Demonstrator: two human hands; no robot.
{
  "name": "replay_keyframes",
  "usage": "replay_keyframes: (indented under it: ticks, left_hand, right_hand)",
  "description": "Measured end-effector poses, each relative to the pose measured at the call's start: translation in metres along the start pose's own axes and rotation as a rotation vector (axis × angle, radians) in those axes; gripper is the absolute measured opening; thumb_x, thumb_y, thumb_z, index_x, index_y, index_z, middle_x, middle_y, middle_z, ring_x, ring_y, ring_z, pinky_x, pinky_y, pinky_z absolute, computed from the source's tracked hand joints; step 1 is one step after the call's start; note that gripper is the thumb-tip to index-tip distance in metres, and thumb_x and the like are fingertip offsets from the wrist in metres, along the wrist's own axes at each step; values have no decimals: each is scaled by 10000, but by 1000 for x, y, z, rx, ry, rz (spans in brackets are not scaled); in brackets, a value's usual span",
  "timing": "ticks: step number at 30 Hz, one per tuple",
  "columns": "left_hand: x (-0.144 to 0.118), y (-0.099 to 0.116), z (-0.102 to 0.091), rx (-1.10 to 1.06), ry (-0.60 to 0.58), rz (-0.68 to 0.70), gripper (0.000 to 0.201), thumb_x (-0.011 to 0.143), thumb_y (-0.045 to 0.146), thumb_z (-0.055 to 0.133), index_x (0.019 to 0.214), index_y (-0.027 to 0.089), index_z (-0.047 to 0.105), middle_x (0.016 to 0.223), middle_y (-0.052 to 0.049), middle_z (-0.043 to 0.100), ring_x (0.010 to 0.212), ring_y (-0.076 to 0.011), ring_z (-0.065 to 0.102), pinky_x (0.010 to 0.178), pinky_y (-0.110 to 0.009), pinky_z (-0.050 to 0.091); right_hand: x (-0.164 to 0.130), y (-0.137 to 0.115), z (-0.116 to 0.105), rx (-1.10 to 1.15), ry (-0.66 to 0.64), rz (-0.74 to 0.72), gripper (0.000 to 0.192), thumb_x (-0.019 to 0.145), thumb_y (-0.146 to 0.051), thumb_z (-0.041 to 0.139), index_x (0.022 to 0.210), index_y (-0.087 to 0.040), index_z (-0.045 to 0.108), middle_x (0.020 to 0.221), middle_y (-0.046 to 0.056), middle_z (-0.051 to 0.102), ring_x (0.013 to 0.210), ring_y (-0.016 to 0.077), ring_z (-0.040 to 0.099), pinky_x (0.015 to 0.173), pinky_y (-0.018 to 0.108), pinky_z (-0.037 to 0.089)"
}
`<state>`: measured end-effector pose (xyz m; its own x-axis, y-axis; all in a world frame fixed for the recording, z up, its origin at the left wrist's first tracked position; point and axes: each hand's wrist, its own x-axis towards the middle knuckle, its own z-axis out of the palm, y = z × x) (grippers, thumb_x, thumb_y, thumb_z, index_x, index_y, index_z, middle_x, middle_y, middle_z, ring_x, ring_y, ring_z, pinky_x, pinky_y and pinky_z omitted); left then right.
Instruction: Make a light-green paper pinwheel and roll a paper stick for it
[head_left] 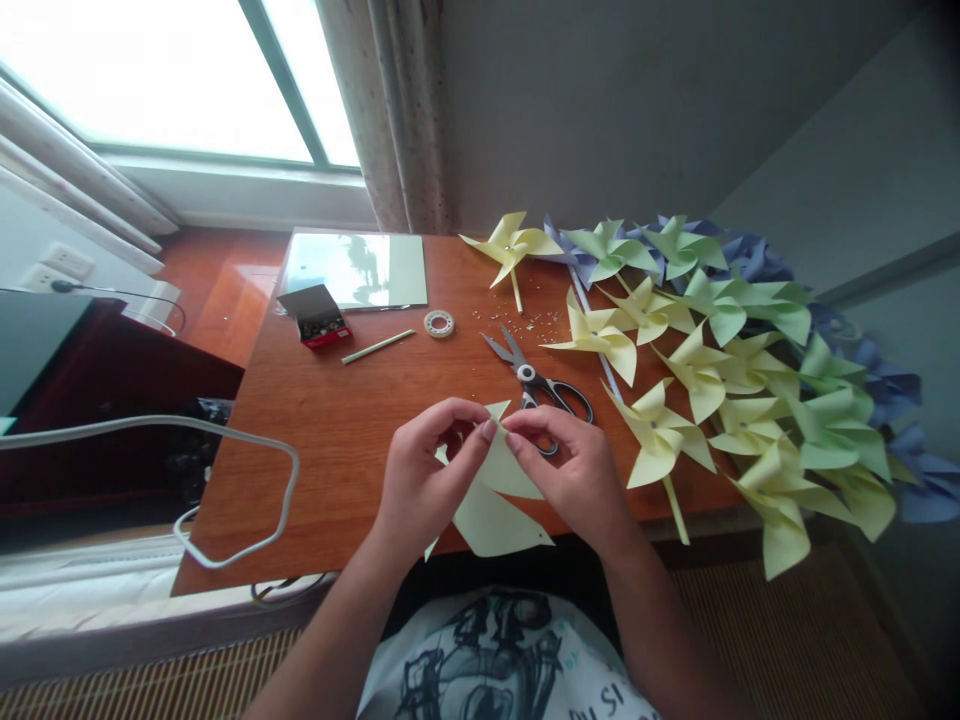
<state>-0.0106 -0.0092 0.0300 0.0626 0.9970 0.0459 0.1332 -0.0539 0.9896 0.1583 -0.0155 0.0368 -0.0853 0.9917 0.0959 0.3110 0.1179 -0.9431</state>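
A pale yellow sheet of cut paper [499,520] hangs between my hands at the table's front edge, its slit corners splayed. My left hand [442,460] pinches it near the top between thumb and forefinger. From the other side my right hand [566,465] pinches the same paper, fingertips almost touching those of the left. Whatever small thing may be between the fingertips is hidden. Just beyond the right hand lie scissors [527,373] with black and grey handles, blades apart and pointing away from me.
Many yellow, green and purple paper pinwheels [660,425] crowd the table's right side. Farther left are a roll of tape [439,323], a rolled paper stick [379,346], an open red box [324,330] and a sheet pack [352,270]. A white cable [292,470] loops over the left edge.
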Motion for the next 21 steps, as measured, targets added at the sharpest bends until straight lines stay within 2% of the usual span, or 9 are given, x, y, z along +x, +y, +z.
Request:
replay_keyframes:
  ticks: [9,14,17,21]
  left_hand:
    - [0,4,3,18,-37,36,160,951,295,644,857,184,711,811,-35,679,727,-151,590,634,-265,445]
    - [-4,1,-3,-91,91,-74,122,925,292,690,948,182,734,834,-38,712,748,-139,602,647,-239,447]
    - [-7,-3,-6,-221,132,-166,134,916,281,702,1001,181,726,798,-26,707,689,-110,566,604,-209,425]
    - [-9,-9,-6,-433,144,-297,209,898,273,708,1082,176,702,758,-11,692,554,-62,453,497,-172,343]
  right_hand:
    - [-1,1,3,74,28,21,62,899,-199,673,842,-208,695,803,0,688,771,161,637,744,283,514]
    - [-1,18,5,299,173,111,76,889,-207,681,818,-231,669,779,-32,638,730,132,585,696,244,474]
    - [-2,26,5,478,259,177,62,872,-244,710,833,-239,662,763,-40,619,683,122,557,649,231,457]
    - [1,25,5,689,302,248,86,860,-269,709,842,-238,632,838,-18,671,728,150,626,683,263,505]
